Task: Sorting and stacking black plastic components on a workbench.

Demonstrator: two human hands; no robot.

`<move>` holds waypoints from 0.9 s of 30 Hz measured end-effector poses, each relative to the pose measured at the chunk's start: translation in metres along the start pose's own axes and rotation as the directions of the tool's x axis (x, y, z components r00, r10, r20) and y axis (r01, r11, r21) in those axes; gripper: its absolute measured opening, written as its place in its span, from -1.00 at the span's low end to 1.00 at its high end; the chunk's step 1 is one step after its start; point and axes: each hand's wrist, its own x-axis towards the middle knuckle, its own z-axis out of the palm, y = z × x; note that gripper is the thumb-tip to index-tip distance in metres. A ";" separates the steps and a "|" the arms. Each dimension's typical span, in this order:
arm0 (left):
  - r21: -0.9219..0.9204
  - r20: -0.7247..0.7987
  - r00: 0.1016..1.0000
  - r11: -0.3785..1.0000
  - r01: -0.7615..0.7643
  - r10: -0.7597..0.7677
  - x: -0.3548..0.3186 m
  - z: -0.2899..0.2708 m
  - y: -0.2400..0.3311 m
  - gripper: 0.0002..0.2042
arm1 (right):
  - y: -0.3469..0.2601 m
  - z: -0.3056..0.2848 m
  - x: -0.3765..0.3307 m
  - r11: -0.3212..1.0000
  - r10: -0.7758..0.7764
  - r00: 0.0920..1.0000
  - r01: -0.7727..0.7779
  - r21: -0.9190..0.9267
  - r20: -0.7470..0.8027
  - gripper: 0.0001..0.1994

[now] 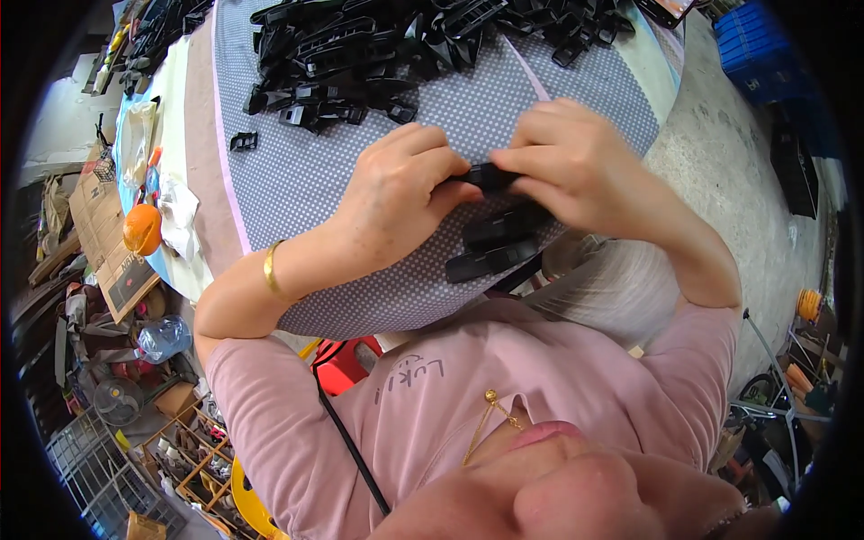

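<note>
Between my two hands, over the dotted grey tablecloth (360,256), is a small black plastic part (489,176). My left hand (400,184) pinches its left end, and my right hand (576,162) grips the right end with thumb and fingers. The fingers cover much of it, so its exact kind does not show. Just below, near the table's front edge, lie two longer black plastic pieces (490,261) side by side. A big heap of similar black plastic parts (351,49) spreads over the far side. One small black piece (244,141) lies apart at the left.
At the table's left edge are an orange fruit (142,229) and a crumpled white plastic bag (180,216). Cardboard (108,234), a clear plastic bottle (164,339) and a fan (118,400) stand beyond on the left. A blue crate (765,54) sits on the floor at far right.
</note>
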 end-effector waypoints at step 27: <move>0.632 -0.270 0.950 0.773 0.053 0.155 0.018 -0.041 -0.044 -0.80 | 0.069 -0.008 -0.003 0.930 0.097 0.953 -0.190 -0.314 -0.288 -0.88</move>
